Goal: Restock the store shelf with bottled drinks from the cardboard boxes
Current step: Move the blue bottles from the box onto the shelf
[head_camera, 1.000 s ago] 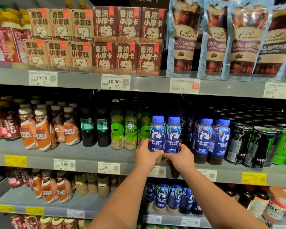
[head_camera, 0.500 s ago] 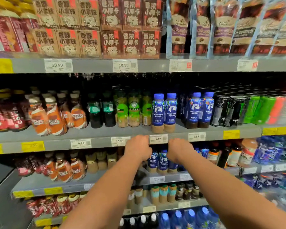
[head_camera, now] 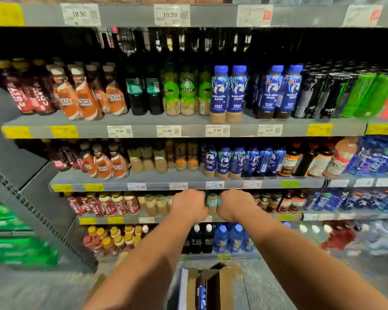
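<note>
The step in hand, as I judge it, is fetching the next bottles from the cardboard box (head_camera: 220,287), which sits open on the floor (head_camera: 278,285) at the foot of the shelving. Both hands hang well above the box, side by side. The left hand (head_camera: 189,205) and right hand (head_camera: 235,204) show their backs to the camera, the fingers (head_camera: 197,196) loosely curled under, and nothing shows in either hand.

A blue bottle (head_camera: 202,293) stands inside the box near its left wall. High above the box, two matching blue-capped coffee bottles (head_camera: 228,95) stand at the front edge of a shelf (head_camera: 188,120), over the 6.59 price tag (head_camera: 217,130).

To do this well, lower both hands straight down over the box instead of reaching in at an angle, since its flaps stand up and could catch a wrist. Take one bottle per hand, gripping round the body below the cap, where the plastic is likely firmest. Lift each bottle clear of the flaps before swinging it up toward the shelf. How many bottles remain in the box cannot be told from here, so feel along the inside and do not grab blindly. The lower edge of the view is blurred.
</note>
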The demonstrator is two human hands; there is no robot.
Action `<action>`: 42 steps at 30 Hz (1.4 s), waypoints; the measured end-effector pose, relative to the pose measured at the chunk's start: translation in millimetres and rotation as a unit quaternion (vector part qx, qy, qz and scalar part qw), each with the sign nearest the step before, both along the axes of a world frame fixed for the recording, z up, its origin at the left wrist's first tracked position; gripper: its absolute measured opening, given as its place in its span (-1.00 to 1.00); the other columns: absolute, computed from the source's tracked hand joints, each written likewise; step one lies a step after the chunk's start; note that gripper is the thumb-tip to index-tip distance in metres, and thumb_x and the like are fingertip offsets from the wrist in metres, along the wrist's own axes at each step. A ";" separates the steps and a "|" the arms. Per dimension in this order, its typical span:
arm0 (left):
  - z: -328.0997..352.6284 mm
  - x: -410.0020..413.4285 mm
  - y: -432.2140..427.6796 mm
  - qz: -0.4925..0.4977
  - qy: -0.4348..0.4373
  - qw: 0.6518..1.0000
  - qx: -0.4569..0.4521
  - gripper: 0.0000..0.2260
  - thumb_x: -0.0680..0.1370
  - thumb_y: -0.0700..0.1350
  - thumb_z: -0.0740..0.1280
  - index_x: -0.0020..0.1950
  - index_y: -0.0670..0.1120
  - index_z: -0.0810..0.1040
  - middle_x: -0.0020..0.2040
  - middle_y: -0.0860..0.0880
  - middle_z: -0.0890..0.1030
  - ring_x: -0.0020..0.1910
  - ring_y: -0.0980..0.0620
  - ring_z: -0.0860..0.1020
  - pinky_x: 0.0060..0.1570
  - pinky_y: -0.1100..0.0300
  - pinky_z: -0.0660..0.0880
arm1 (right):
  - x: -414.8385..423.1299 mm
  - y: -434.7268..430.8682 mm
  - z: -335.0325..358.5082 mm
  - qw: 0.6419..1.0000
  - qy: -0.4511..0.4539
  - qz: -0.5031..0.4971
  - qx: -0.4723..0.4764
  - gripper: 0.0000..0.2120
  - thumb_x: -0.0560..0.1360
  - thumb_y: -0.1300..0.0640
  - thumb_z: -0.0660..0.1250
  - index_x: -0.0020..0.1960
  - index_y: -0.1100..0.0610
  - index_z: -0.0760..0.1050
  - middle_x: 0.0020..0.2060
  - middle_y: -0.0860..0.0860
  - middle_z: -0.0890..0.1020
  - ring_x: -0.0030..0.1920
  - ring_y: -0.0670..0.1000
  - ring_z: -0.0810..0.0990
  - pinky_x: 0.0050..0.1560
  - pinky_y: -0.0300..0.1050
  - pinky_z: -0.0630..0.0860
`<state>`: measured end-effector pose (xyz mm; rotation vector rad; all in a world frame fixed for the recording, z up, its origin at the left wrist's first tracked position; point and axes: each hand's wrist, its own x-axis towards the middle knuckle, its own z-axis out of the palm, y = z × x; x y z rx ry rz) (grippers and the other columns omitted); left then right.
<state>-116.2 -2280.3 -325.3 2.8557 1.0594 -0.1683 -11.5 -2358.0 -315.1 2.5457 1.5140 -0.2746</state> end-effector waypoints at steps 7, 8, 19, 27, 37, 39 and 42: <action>-102.7 -24.1 -62.1 0.010 0.051 0.996 -0.070 -0.78 0.52 -0.01 0.23 0.09 -0.04 0.55 0.06 -0.07 0.61 0.05 -0.12 0.58 -0.14 0.10 0.44 | -21.7 -57.3 -96.3 0.995 0.075 -0.001 -0.068 -0.66 0.50 0.05 0.24 0.23 0.13 0.47 0.17 0.11 0.57 0.17 0.15 0.55 0.05 -0.04 0.49; -118.6 -28.1 -66.6 0.006 0.059 0.995 -0.080 -0.79 0.52 -0.01 0.23 0.07 -0.04 0.55 0.05 -0.06 0.61 0.05 -0.11 0.58 -0.13 0.10 0.45 | -23.9 -64.8 -111.9 0.993 0.084 -0.004 -0.082 -0.64 0.49 0.04 0.25 0.25 0.14 0.46 0.20 0.11 0.55 0.20 0.15 0.54 0.08 -0.02 0.48; -276.8 -34.9 -55.2 -0.021 0.143 0.974 -0.177 -0.83 0.54 0.00 0.25 0.05 -0.03 0.53 0.01 -0.06 0.60 0.01 -0.07 0.56 -0.14 0.12 0.44 | -30.6 -71.9 -268.7 0.960 0.201 -0.078 -0.180 -0.65 0.52 0.03 0.24 0.26 0.13 0.45 0.18 0.12 0.53 0.18 0.14 0.53 0.05 -0.07 0.45; -450.2 -24.9 -24.5 -0.053 0.168 0.957 -0.229 -0.77 0.52 -0.10 0.22 0.15 -0.04 0.52 0.11 -0.09 0.58 0.10 -0.12 0.55 0.04 0.04 0.51 | -35.4 -63.7 -452.6 0.902 0.324 -0.196 -0.208 -0.74 0.49 0.06 0.26 0.15 0.07 0.49 0.06 0.09 0.57 -0.05 0.09 0.52 -0.22 -0.25 0.37; -682.4 -8.5 -34.7 -0.096 0.211 0.937 -0.261 -0.74 0.54 -0.23 0.24 0.22 -0.14 0.48 0.12 -0.17 0.52 0.16 -0.18 0.48 0.03 -0.06 0.46 | -59.0 -83.2 -692.4 0.890 0.377 -0.062 -0.249 -0.72 0.48 0.17 0.28 0.18 0.18 0.48 0.12 0.15 0.56 0.12 0.17 0.54 0.08 -0.02 0.49; -720.0 -2.3 -31.5 -0.120 0.225 0.934 -0.249 -0.66 0.54 -0.26 0.25 0.32 -0.12 0.42 0.19 -0.17 0.48 0.21 -0.17 0.44 0.08 -0.06 0.45 | -62.2 -84.0 -726.7 0.890 0.372 -0.038 -0.260 -0.71 0.49 0.20 0.27 0.21 0.20 0.46 0.15 0.17 0.52 0.14 0.18 0.53 0.10 -0.01 0.48; -770.4 6.4 -24.8 -0.151 0.258 0.930 -0.216 -0.51 0.57 -0.24 0.21 0.49 -0.06 0.23 0.42 -0.18 0.30 0.41 -0.19 0.25 0.29 -0.10 0.30 | -69.0 -88.6 -771.1 0.891 0.336 0.017 -0.306 -0.59 0.54 0.19 0.24 0.36 0.24 0.32 0.32 0.21 0.37 0.25 0.20 0.43 0.17 0.04 0.43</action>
